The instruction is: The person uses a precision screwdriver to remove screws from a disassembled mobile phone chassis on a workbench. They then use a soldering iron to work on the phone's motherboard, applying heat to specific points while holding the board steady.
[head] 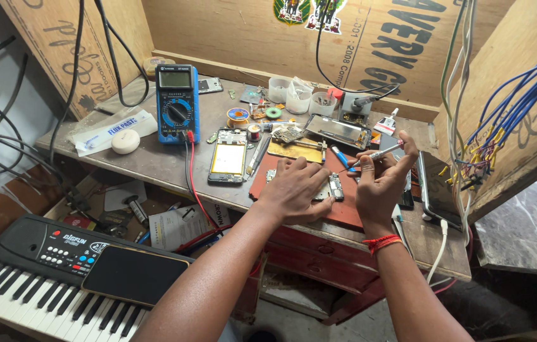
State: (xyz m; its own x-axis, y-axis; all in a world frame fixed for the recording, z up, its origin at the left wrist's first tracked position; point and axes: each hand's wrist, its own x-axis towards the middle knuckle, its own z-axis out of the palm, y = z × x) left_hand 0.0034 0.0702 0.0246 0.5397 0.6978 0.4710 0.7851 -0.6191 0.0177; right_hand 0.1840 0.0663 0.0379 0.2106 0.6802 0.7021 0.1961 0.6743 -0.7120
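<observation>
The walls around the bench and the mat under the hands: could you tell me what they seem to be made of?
The walls look like raw plywood: tan, matte, with printed lettering and a layered edge. The mat under the left hand and right hand looks like dull red rubber or silicone, though that is uncertain.

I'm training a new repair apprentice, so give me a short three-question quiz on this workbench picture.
1. True or false: the right hand holds a thin pen-like tool.
2. What does the left hand press on?
A. the blue multimeter
B. the opened phone on the red mat
C. the keyboard
3. Fill in: the multimeter's red lead runs off the bench's ____ edge.

Key
1. True; its tip points down toward the opened phone.
2. B; the fingers rest flat on it.
3. Front; it drops toward the clutter below.
</observation>
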